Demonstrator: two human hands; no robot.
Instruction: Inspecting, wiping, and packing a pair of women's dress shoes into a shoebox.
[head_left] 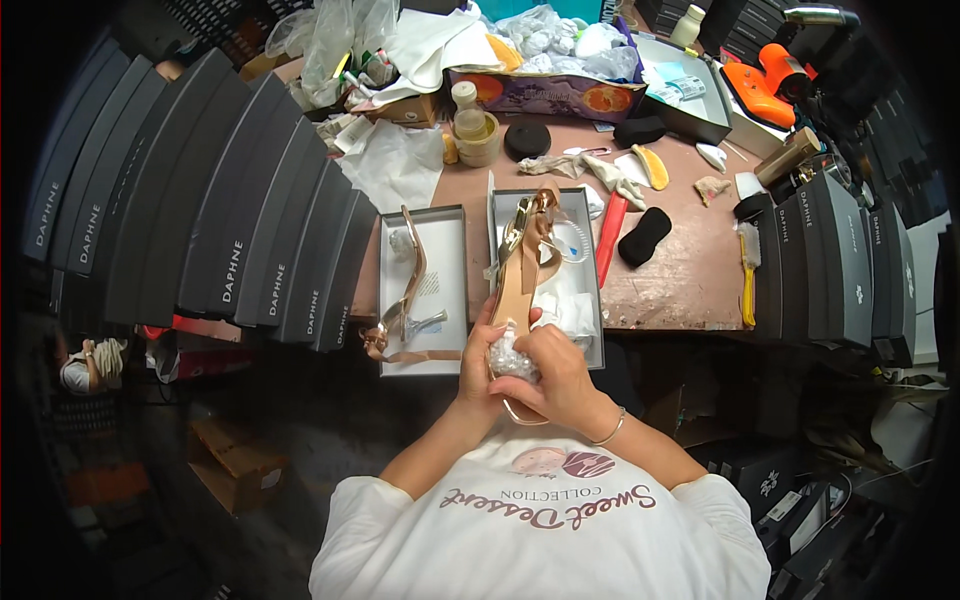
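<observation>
Item one: a rose-gold sandal [516, 288] with a tan insole, which I am holding in front of me, its toe end pointing toward my white shirt [540, 540] and its strapped end lying over the right-hand open box. My left hand [479, 368] is gripping the sandal along its left side, fingers closed around it. My right hand [562, 378], a thin bracelet [610, 428] circling its wrist, is closing thumb and fingers on a clear crumpled wad [508, 356] at the toe end. Item two: the right-hand open box [597, 300], grey-walled, which is containing white tissue [576, 315]. Item three: the left-hand open box [447, 235], standing just beside it and holding a second sandal [412, 283], whose strap is reaching over the left rim. Sundries on the worn tabletop [690, 295]: a red-handled tool [611, 237] is lying near a black pad [645, 238]; a yellow-handled brush [749, 272] is resting at the right; a black round object [526, 141] is sitting near pale containers [477, 140]. An orange heat gun [768, 88] is lying farther back. Dark shoeboxes are standing in rows at left [205, 200] and right [838, 260].
</observation>
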